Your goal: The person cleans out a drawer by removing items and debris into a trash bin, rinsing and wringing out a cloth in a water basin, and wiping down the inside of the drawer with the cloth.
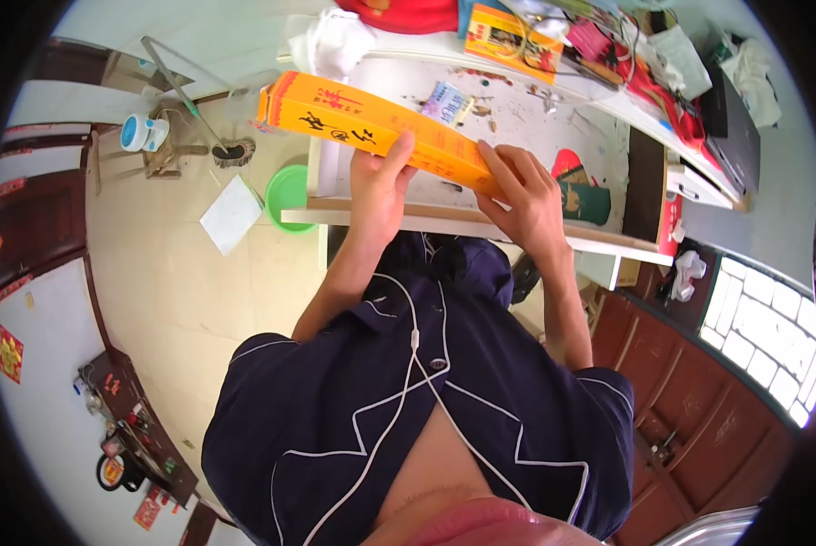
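A long orange and yellow cardboard box (pixel 353 123) with dark printed characters is held up, tilted, above an open white drawer (pixel 408 82). My left hand (pixel 382 182) grips its lower edge near the middle, thumb on the front face. At the right end, my right hand (pixel 524 187) is closed around the box, fingers over the top. The box's left end flap looks open. Beneath it in the drawer lie a small blue and purple packet (pixel 447 102), scattered bits, a dark green pouch (pixel 586 202) and a red item (pixel 565 164).
Clutter crowds the tabletop behind the drawer: a yellow box (pixel 503 41), cables, bags and a black laptop-like panel (pixel 734 127). A green basin (pixel 288 196), a white sheet (pixel 231 215) and a mop (pixel 233 152) are on the floor to the left.
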`<state>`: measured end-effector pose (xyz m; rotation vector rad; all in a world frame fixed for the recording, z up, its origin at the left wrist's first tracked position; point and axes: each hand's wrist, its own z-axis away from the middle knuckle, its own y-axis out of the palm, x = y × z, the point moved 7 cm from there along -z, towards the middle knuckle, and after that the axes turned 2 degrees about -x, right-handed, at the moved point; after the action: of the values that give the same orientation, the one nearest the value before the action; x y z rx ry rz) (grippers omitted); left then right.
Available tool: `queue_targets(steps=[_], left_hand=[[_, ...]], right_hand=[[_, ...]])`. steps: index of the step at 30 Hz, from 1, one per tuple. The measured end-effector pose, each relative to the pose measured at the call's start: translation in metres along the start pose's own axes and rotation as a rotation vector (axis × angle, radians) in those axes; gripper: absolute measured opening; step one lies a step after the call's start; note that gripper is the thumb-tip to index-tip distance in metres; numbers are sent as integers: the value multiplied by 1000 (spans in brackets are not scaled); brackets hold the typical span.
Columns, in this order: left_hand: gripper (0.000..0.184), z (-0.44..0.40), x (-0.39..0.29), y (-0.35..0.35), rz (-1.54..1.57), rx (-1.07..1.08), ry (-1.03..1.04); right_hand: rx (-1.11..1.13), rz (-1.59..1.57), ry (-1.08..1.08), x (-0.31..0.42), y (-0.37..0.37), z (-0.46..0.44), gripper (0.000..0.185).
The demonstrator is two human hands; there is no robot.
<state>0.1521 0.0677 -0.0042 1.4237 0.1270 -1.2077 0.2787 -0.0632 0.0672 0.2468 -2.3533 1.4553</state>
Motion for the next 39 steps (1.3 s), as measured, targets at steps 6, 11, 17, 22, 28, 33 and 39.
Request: queue_targets(steps=[6,11,17,22,28,33,39], left_hand=[[39,-8,-12,-15,-65,3,-6],[37,-11,-12,-25,-181,5,34],[35,-17,-32,-35,-89,-141,301],[48,-33,-51,-24,-119,-194,381],[54,-29,-62,-14,-268,-229,510],[50,-55,-94,-2,-487,-125,586],[42,-111,-157,47,-617,-108,689]], right_hand=[[1,8,11,4,6,-16,69],[-31,-33,-10,-11,0,-21,67],[-9,-58,-116,-36,-27,-22,60],[-46,-8,-171,-60,-52,-32,58],[-57,-2,-227,-81,-74,-43,55],[-101,63,-292,-90,-88,-78,50],[-178,145,-321,-95,-104,-155,52]])
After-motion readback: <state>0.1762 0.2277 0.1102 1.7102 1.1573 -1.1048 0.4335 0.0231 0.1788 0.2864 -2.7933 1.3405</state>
